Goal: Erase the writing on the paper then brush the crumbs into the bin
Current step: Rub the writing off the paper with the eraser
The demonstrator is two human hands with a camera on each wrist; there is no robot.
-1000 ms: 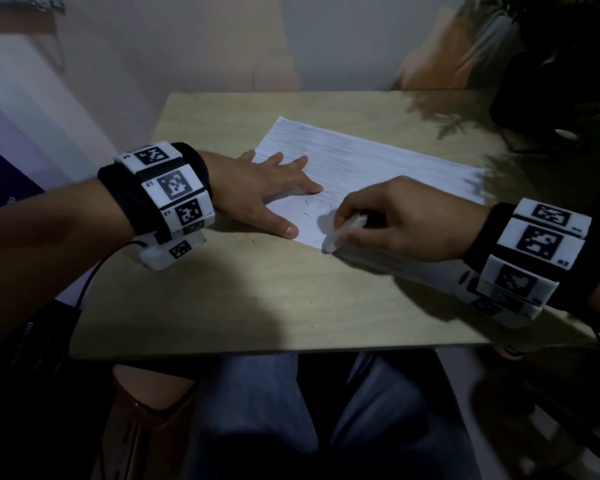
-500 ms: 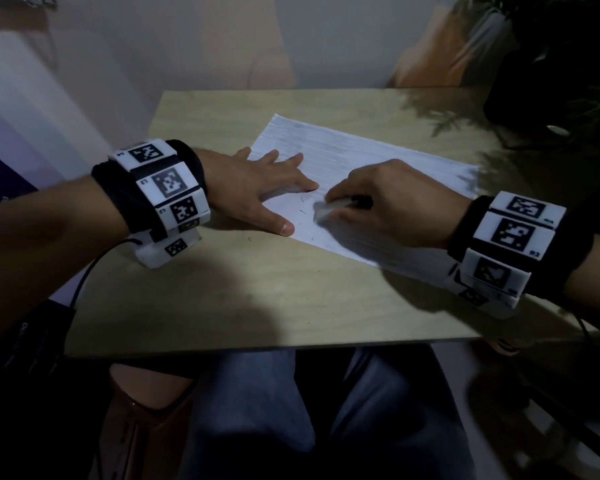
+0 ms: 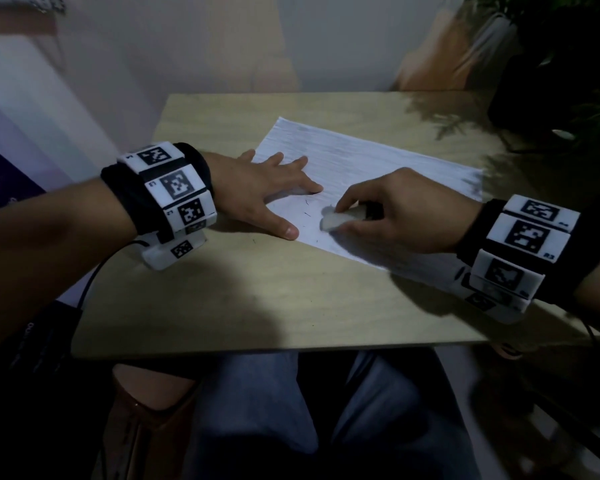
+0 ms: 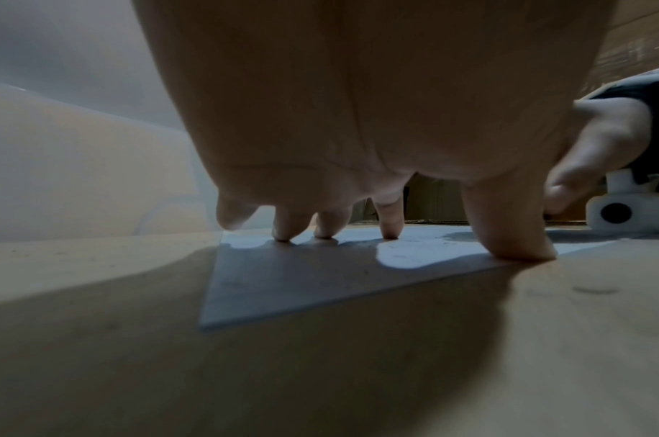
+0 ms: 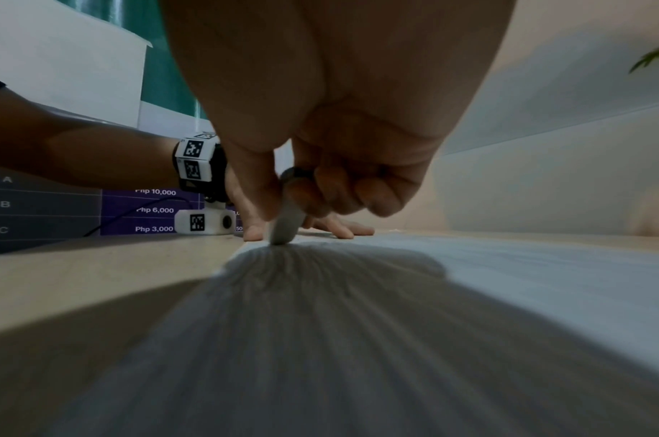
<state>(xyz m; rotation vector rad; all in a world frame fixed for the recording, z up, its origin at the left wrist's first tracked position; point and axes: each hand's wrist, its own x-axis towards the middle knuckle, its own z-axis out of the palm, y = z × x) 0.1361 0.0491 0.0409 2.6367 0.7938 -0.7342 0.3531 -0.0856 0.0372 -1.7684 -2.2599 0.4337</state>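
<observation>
A white sheet of paper (image 3: 371,168) lies slanted on the wooden table (image 3: 257,306). My left hand (image 3: 267,192) lies flat with spread fingers on the paper's left corner (image 4: 283,281), its fingertips (image 4: 389,230) pressing down. My right hand (image 3: 395,213) pinches a white eraser (image 3: 340,218) whose tip touches the paper just right of the left thumb. In the right wrist view the eraser (image 5: 288,221) stands tilted, tip on the sheet (image 5: 544,266). A few thin dark crumbs (image 3: 307,211) lie on the paper between the hands. No bin is in view.
A dark potted plant (image 3: 568,64) stands at the table's far right corner. The wall runs close behind the table. My knees (image 3: 257,410) are under the near edge. A purple price board (image 5: 152,210) shows beyond the table's left side.
The right hand rubbed the eraser up toward the left index finger and has come back down and right a little. Dark crumbs now show on the paper. The left hand stayed put.
</observation>
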